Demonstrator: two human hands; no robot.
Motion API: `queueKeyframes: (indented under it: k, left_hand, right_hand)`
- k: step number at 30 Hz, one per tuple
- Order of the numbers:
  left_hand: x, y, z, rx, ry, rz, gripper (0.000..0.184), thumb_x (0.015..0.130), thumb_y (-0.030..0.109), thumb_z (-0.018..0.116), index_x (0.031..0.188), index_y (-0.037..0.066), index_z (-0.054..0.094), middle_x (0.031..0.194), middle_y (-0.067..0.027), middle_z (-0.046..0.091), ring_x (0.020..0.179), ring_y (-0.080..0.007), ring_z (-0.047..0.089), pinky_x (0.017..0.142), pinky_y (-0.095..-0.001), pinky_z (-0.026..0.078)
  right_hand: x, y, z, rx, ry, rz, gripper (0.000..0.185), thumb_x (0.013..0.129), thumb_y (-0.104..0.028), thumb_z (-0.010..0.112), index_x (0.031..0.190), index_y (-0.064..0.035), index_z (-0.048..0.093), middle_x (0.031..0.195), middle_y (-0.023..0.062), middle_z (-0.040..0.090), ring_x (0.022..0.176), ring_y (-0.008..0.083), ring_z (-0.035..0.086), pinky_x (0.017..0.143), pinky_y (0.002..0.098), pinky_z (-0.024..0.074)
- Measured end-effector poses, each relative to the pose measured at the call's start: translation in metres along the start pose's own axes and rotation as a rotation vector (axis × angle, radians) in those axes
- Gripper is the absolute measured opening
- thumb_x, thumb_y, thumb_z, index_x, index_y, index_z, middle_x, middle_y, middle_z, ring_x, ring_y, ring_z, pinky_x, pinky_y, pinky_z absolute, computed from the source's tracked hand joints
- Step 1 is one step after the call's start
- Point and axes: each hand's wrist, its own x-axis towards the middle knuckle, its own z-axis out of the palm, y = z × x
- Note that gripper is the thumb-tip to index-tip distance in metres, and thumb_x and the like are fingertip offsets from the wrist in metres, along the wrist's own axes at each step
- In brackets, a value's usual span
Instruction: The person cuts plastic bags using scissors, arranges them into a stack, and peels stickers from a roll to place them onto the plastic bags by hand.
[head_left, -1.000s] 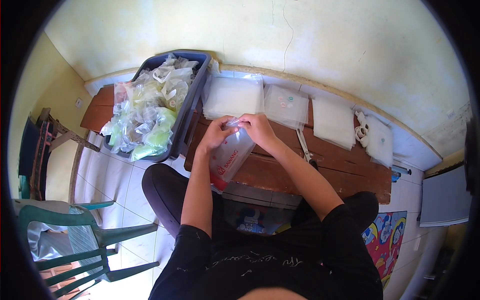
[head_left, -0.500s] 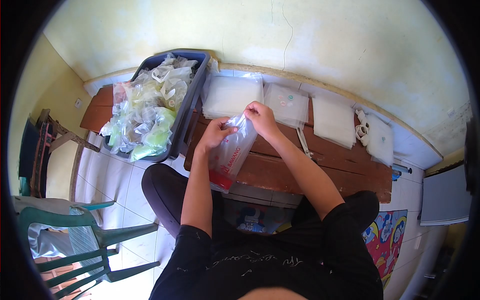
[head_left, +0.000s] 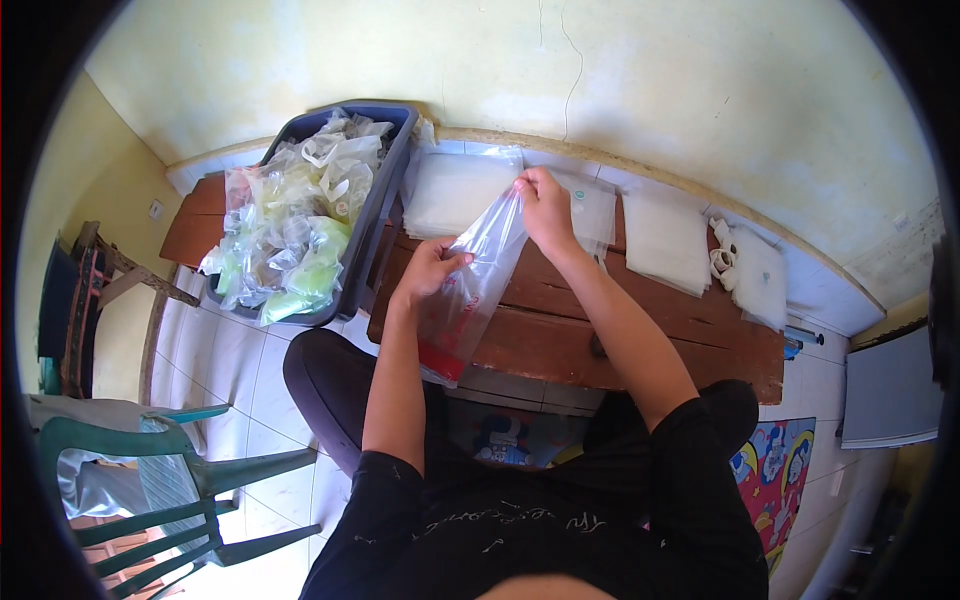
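Observation:
A clear plastic bag (head_left: 478, 285) with red print and a red band at its bottom hangs slantwise above the front of the wooden bench. My left hand (head_left: 430, 268) pinches one side of the bag partway up. At its top corner, my right hand (head_left: 546, 212) has fingers closed on the plastic, pulling it taut up and to the right. Behind the hands lies a stack of clear plastic bags (head_left: 462, 190). Another stack with small green marks (head_left: 592, 205) is partly covered by my right hand.
The brown wooden bench (head_left: 660, 345) spans the space before me. A dark grey tub (head_left: 398, 165) of crumpled plastic bags stands at left. More flat bag stacks (head_left: 665, 245) and a white roll-like item (head_left: 722, 255) lie right. A green plastic chair (head_left: 200, 470) stands at lower left.
My right hand has moved up and right, stretching the bag's top longer. My left hand stays almost in place. My right forearm now mostly hides the scissors-like tool on the bench.

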Motion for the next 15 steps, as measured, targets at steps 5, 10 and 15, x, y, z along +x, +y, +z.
queueKeyframes:
  k: [5,10,15]
  left_hand:
    - [-0.001,-0.002,-0.002,0.011,0.019,0.004,0.028,0.086,0.015,0.072,0.111,0.001,0.068,0.083,0.0017,0.065,0.070,-0.0062,0.053,0.062,-0.0245,0.044]
    - [-0.003,-0.004,0.001,0.074,0.036,-0.058,0.024,0.088,0.017,0.070,0.106,0.002,0.068,0.079,0.0035,0.062,0.062,-0.0038,0.050,0.054,-0.0225,0.042]
    - [0.005,-0.019,0.001,0.128,0.253,-0.039,0.019,0.089,0.015,0.067,0.104,0.004,0.068,0.075,0.0023,0.061,0.057,-0.0047,0.050,0.050,-0.0227,0.044]
  right_hand:
    - [0.020,-0.014,-0.013,0.014,0.132,-0.036,0.007,0.088,-0.007,0.062,0.090,-0.0009,0.060,0.076,0.0144,0.067,0.071,0.0283,0.066,0.067,0.0364,0.0503]
    - [0.043,-0.022,-0.029,0.118,0.255,-0.001,0.006,0.090,-0.006,0.060,0.088,-0.0004,0.058,0.072,0.0120,0.067,0.065,0.0227,0.065,0.065,0.0345,0.0504]
    - [0.053,-0.031,-0.047,0.150,0.283,0.052,0.007,0.094,-0.006,0.055,0.094,0.0008,0.055,0.071,0.0116,0.067,0.060,0.0202,0.065,0.060,0.0324,0.0515]
